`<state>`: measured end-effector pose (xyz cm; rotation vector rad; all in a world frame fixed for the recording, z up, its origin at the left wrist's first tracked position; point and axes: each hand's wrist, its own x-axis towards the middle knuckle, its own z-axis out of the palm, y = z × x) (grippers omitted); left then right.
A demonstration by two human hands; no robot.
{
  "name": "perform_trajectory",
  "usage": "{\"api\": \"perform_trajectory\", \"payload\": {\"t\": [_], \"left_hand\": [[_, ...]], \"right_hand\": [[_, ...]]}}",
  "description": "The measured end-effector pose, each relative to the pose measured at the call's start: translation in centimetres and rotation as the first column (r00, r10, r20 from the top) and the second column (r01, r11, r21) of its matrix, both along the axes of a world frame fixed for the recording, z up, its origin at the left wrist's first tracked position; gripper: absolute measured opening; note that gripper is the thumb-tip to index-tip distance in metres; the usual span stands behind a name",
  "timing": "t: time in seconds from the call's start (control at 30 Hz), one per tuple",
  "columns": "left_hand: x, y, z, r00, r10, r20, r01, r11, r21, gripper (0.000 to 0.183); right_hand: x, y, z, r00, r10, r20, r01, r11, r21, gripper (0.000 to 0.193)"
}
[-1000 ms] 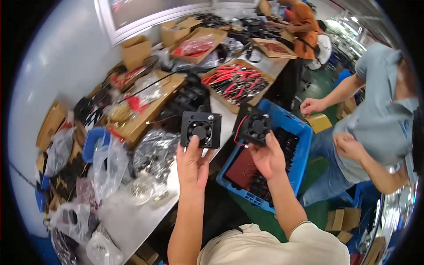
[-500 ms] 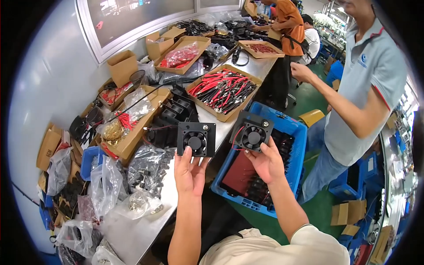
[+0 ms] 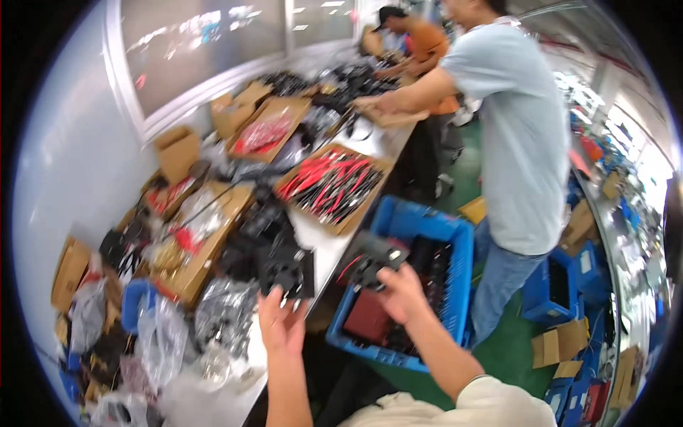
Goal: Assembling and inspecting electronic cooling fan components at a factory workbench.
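My left hand (image 3: 283, 324) holds a black square fan unit (image 3: 284, 270) by its lower edge, thumb on the front and fingers behind. In my right hand (image 3: 405, 293) is a second black fan unit (image 3: 370, 262), tilted, with a red wire at its left side. The left unit is over the table's front edge, beside a cluster of black fan units (image 3: 260, 228). Below the right one stands a blue plastic crate (image 3: 461, 285) holding more black units and a dark red flat piece (image 3: 368, 319). Motion blur softens both fans.
A cardboard tray of red and black cables (image 3: 334, 183) lies on the metal table (image 3: 320, 245). Plastic bags (image 3: 167, 334) and open boxes crowd the left side. A person in a light blue shirt (image 3: 523, 142) stands beyond the crate, reaching to a carton; another wears orange (image 3: 427, 51).
Both fan units, still in my hands, sit lower and further left in view, and the view has shifted. The person in light blue has turned and leans toward the table, arms at a carton.
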<state>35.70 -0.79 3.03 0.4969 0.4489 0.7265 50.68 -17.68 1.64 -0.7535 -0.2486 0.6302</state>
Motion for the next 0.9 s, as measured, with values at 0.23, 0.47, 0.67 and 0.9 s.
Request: {"api": "perform_trajectory", "payload": {"t": [0.23,0.47,0.67,0.9], "left_hand": [[0.2,0.6,-1.5,0.996,-0.010,0.094,0.025,0.987,-0.161,0.034],[-0.1,0.6,-2.0,0.974,-0.096,0.207,0.112,0.991,-0.069,0.044],[-0.1,0.9,-1.5,0.875,-0.035,0.484,0.137,0.974,-0.178,0.056],[-0.6,0.3,0.4,0.894,-0.120,0.432,0.176,0.980,-0.091,0.078]], "right_hand": [[-0.4,-0.7,0.8,0.999,0.043,-0.008,-0.043,0.997,-0.067,0.057],[-0.7,-0.5,1.0,0.999,0.031,0.026,-0.030,0.998,-0.057,0.060],[-0.3,1.0,1.2,0.991,0.122,0.060,-0.121,0.992,-0.027,0.052],[-1.4,1.7,1.7,0.952,0.032,0.304,-0.001,0.995,-0.099,0.066]]}}
